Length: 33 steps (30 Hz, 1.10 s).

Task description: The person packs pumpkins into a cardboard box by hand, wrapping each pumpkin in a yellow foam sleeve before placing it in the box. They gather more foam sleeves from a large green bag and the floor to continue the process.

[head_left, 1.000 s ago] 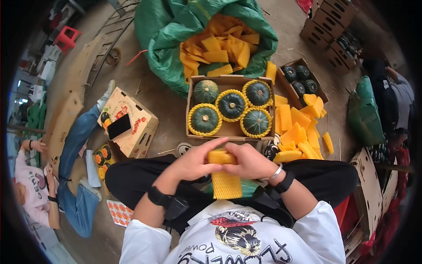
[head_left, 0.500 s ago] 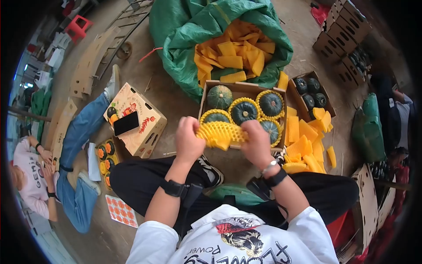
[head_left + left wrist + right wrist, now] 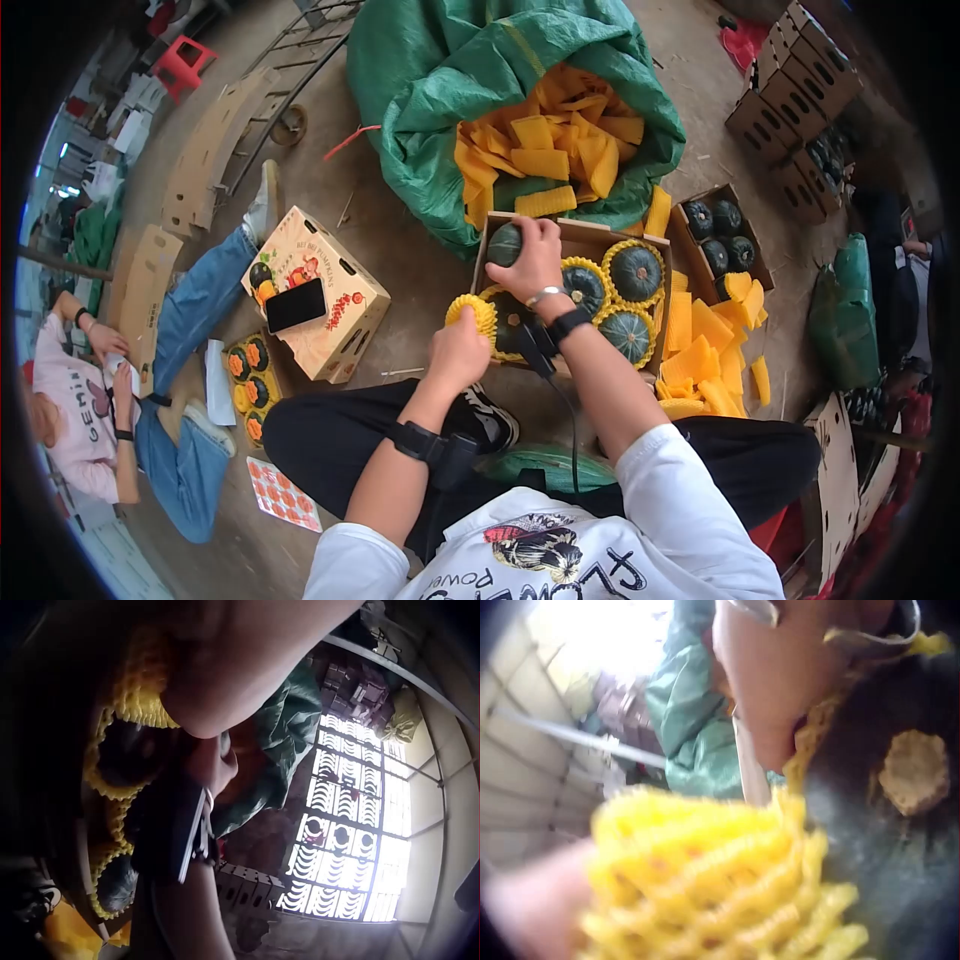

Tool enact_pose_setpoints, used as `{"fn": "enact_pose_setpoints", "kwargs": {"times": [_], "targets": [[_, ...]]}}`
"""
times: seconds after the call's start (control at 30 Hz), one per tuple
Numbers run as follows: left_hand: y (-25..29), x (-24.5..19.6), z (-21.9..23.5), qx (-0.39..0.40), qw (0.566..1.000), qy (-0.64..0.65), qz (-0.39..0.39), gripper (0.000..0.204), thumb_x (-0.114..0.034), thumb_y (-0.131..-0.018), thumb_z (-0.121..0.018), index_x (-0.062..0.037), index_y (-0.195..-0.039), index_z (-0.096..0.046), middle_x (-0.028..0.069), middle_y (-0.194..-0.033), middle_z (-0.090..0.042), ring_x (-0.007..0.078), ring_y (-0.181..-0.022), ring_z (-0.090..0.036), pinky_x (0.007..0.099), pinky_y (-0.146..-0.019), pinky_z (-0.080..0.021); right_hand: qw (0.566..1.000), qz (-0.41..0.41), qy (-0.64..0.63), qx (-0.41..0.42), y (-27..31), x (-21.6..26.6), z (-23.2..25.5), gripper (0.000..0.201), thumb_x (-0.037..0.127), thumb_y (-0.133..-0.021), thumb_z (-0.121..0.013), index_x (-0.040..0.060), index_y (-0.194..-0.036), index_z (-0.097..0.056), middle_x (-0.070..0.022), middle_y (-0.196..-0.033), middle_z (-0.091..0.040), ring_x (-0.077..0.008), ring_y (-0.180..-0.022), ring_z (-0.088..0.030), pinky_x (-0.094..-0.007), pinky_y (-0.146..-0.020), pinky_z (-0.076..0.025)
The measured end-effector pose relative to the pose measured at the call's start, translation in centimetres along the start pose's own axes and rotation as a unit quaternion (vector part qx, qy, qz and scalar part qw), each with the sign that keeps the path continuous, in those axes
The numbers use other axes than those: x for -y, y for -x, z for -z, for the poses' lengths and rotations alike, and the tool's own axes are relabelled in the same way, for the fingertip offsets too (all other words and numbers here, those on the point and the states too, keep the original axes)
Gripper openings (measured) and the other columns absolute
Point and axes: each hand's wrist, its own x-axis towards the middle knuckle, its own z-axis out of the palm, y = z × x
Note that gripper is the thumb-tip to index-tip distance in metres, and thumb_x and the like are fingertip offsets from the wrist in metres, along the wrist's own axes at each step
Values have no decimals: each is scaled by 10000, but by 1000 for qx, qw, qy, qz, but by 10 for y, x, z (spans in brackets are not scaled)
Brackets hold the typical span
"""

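Observation:
My left hand (image 3: 460, 350) grips a bunched yellow foam net (image 3: 473, 316) at the left edge of an open carton (image 3: 590, 232). My right hand (image 3: 535, 262) curls round a bare green pumpkin (image 3: 503, 245) in the carton's far left corner. Beside it, several pumpkins (image 3: 636, 273) sit in yellow nets. In the right wrist view the foam net (image 3: 705, 877) fills the lower middle, next to a dark netted pumpkin (image 3: 870, 847). The left wrist view shows the net (image 3: 142, 682) at the upper left, above a netted pumpkin (image 3: 131, 750).
A green sack (image 3: 420, 130) of yellow nets stands beyond the carton. Loose nets (image 3: 710, 340) and a smaller carton of pumpkins (image 3: 727, 250) lie at right. At left are a printed box (image 3: 340, 310) with a phone (image 3: 296, 306) on it, and a seated person (image 3: 85, 400).
The net, stretched between both hands half a second ago, is now in my left hand alone. My right hand has left it and moved to the bare pumpkin at the carton's far left.

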Motion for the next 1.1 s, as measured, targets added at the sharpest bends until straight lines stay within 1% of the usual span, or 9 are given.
{"fn": "enact_pose_setpoints", "kwargs": {"times": [0.07, 0.17, 0.43, 0.5, 0.6, 0.83, 0.87, 0.93, 1.1], "targets": [[-7, 19, -5, -65, 986, 155, -16, 256, -29, -721, -495, 35, -968, -514, 282, -799, -601, 399, -840, -602, 463, -771, -467, 957, -51, -285, 9, 4, -7, 14, 703, 232, -639, -740, 65, -1248, -430, -172, -1189, -469, -336, -1086, -491, -460, -926, -421], [-7, 29, 13, -127, 776, 618, 8, 392, 20, -740, -578, -4, -1126, -512, 124, -1009, -617, 257, -919, -619, 349, -826, -487, 560, -219, -787, 142, 20, 7, 60, 548, 265, -811, -518, 21, -1290, -417, -148, -1154, -554, -255, -1014, -580, -371, -911, -467], [43, -22, 43, 92, 699, 704, -92, 711, -47, -705, -752, -36, -1307, -374, 74, -1207, -511, 163, -1094, -515, 323, -942, -430, 872, -150, -463, -58, 80, 16, 74, 243, 167, -909, -488, -26, -960, -627, -65, -841, -648, -129, -699, -603, -255, -669, -497], [57, -24, 42, 114, 682, 715, -106, 708, -36, -714, -736, -39, -1318, -366, 82, -1217, -509, 172, -1105, -514, 328, -948, -428, 804, -280, -524, 14, 83, -14, 78, 237, 182, -918, -494, 13, -1042, -607, -83, -890, -656, -142, -760, -631, -279, -688, -522], [64, -25, 40, 288, 489, 820, -67, 661, -43, -754, -675, -27, -1330, -350, 93, -1220, -520, 193, -1105, -525, 344, -955, -424, 516, -247, -778, 259, 115, 33, 92, 300, 163, -909, -487, 31, -1173, -540, -107, -1090, -612, -178, -926, -614, -301, -787, -510], [58, -14, 40, 256, 546, 797, -28, 674, -40, -753, -668, -39, -1344, -343, 80, -1254, -492, 183, -1125, -508, 326, -975, -397, 835, -158, -484, 210, 89, -4, 110, 296, 164, -897, -504, 30, -1162, -511, -72, -1130, -578, -164, -1007, -563, -269, -830, -466], [58, -13, 42, 255, 545, 798, -27, 674, -40, -753, -668, -39, -1344, -343, 80, -1254, -492, 183, -1125, -508, 326, -975, -397, 835, -158, -484, 211, 91, -2, 113, 296, 164, -897, -504, 30, -1162, -511, -72, -1130, -578, -164, -1007, -563, -269, -830, -466], [58, -12, 46, 278, 562, 776, -69, 756, -97, -730, -691, -53, -1375, -299, 105, -1294, -457, 208, -1171, -486, 350, -970, -411, 526, -268, -742, 318, 94, 12, 125, 421, 236, -907, -527, 35, -1273, -467, -71, -1237, -532, -156, -1094, -521, -280, -920, -425], [59, -14, 35, 312, 498, 806, -74, 741, -31, -755, -665, -58, -1389, -282, 79, -1284, -470, 200, -1187, -468, 337, -999, -374, 626, -236, -682, 296, 116, 3, 94, 428, 292, -916, -533, 26, -1249, -495, -73, -1197, -563, -155, -1046, -556, -304, -917, -439]]}}
